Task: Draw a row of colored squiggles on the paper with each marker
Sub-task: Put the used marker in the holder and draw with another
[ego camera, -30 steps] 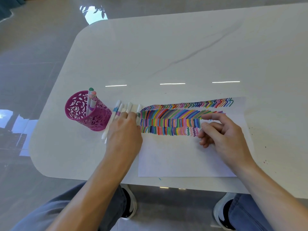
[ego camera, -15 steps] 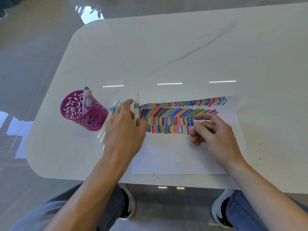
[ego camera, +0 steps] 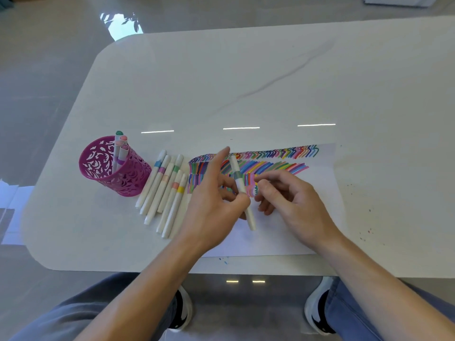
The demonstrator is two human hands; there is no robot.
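At the left of the white marble-look counter (ego camera: 246, 82) stands a magenta perforated metal pen cup (ego camera: 115, 173), upright. In it are a few white markers with coloured caps (ego camera: 120, 146), standing on end and leaning slightly right, with one green cap uppermost.

Just right of the cup lies a row of loose white markers with coloured bands (ego camera: 165, 190), side by side and touching. Their long axes run from near-left to far-right, and their banded ends are on the far side.

Next comes the left hand (ego camera: 214, 205), raised over the left part of the white paper sheet (ego camera: 283, 235). Its thumb and curled lower fingers pinch a white marker with a grey-green band (ego camera: 238, 178) at mid-barrel, while its index finger (ego camera: 221, 156) stretches straight out, away from the person. This marker is held above the paper. Its long axis runs almost straight away from the person, with the near end leaning slightly right and the banded end farther off. I cannot tell which end carries the tip.

The paper lies flat near the counter's front edge, with rows of multicoloured strokes across its far half.

The right hand (ego camera: 293, 200) hovers over the paper just right of the held marker, palm down and fingers loosely curled, gripping nothing. Its fingertips are close to the barrel, but I cannot tell whether they touch it.
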